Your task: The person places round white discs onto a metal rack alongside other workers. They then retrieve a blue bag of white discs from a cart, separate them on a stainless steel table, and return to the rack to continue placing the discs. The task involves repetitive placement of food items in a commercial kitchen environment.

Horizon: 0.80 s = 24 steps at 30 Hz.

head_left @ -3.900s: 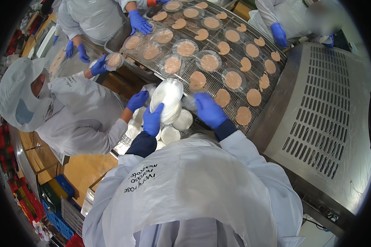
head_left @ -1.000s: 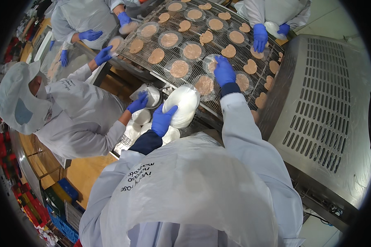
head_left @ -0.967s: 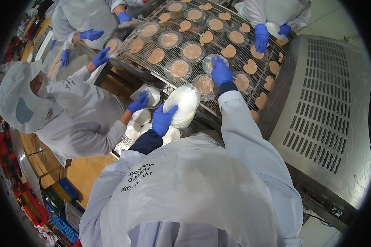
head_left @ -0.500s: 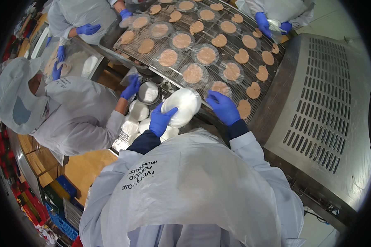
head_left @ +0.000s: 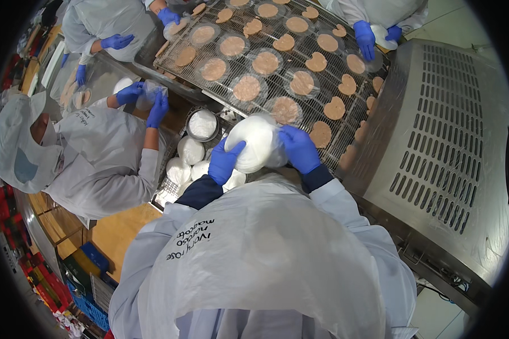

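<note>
A thick stack of round, thin, see-through film discs hangs in front of me over the near edge of the belt. My left hand, blue-gloved, is closed round the stack's left side with the thumb on top. At the right edge, my right hand, also gloved, has its fingers pinched on a clear film disc that is lifting off the stack. Just beyond, flat pinkish patties lie on the wire mesh belt; several have a clear disc over or under them.
A slotted steel machine housing stands right of the belt. White disc stacks and a round metal tin sit at my left. Left of me a co-worker holds a clear film; other gloved people work across the belt.
My right hand has come to the stack and pinched a film disc. The patties have shifted up and left with the belt. The left co-worker's hands have moved away from the tin.
</note>
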Available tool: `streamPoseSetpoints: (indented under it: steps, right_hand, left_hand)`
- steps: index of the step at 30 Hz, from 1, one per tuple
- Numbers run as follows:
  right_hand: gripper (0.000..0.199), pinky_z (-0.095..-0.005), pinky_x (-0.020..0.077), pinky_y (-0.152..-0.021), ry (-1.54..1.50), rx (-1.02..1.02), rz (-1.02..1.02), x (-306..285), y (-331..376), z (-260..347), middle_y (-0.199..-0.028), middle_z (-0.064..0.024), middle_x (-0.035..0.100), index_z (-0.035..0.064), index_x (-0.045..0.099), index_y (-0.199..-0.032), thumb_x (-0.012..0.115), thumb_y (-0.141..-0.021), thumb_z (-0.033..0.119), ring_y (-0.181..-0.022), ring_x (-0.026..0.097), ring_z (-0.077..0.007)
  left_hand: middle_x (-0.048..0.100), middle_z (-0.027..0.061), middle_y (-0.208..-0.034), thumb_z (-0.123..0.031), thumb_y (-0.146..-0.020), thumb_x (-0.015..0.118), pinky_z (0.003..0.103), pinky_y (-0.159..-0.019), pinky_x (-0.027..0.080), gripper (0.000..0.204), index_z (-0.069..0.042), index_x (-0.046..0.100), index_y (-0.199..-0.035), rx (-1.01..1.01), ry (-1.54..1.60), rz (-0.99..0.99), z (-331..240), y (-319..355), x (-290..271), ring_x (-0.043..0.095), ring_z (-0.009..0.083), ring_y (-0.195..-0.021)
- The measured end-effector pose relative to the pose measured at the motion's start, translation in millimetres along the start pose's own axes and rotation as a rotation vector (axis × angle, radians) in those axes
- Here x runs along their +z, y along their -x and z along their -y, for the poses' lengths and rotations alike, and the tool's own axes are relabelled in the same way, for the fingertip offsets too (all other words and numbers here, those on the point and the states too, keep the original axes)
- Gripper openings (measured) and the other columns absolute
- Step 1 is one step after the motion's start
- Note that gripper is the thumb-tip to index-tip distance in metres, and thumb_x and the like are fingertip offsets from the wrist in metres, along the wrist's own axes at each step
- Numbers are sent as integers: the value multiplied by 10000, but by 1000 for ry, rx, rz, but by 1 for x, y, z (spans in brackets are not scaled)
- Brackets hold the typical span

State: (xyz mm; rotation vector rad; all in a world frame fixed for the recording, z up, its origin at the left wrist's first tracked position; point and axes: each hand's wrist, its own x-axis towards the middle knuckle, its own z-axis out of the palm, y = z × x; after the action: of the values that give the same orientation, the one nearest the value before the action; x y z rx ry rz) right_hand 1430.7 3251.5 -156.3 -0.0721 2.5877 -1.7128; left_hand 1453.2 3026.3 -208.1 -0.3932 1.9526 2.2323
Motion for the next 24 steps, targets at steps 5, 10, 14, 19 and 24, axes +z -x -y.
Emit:
streamPoseSetpoints:
  steps: [5,10,14,19,24]
  right_hand:
    - [162,-376,466,-685,175,127,76,-32,10,-8,-793,-146,636,32,636,-923,558,-875,166,-697,593,-278]
    - [195,-374,485,-689,94,128,244,-34,37,-14,-770,-158,625,33,624,-921,548,-920,214,-713,610,-297]
    - [211,-404,486,-698,256,80,319,-32,50,-28,-810,-169,639,45,628,-934,528,-930,231,-777,621,-359]
    - [225,-409,481,-767,322,183,149,-71,44,-23,-908,-180,652,49,636,-971,531,-909,239,-880,633,-349]
    - [217,-399,488,-769,274,0,320,-67,67,-28,-914,-177,658,65,649,-969,527,-916,237,-861,632,-352]
  left_hand:
    - [689,93,-1061,-145,-852,727,290,-819,529,373,11,624,-1175,-26,81,-60,2,16,3,648,142,-920]
    - [667,105,-1104,-145,-863,713,291,-843,519,406,27,593,-1211,-39,125,-63,12,28,9,640,163,-968]
    - [662,106,-1102,-153,-862,715,294,-842,516,415,35,589,-1210,-57,127,-79,13,33,20,637,168,-974]
    - [660,112,-1110,-169,-872,705,291,-842,513,420,36,584,-1218,-63,94,-89,22,43,27,636,168,-977]
    - [663,113,-1124,-163,-867,709,290,-861,512,416,37,589,-1212,-28,140,-111,19,56,42,640,168,-980]
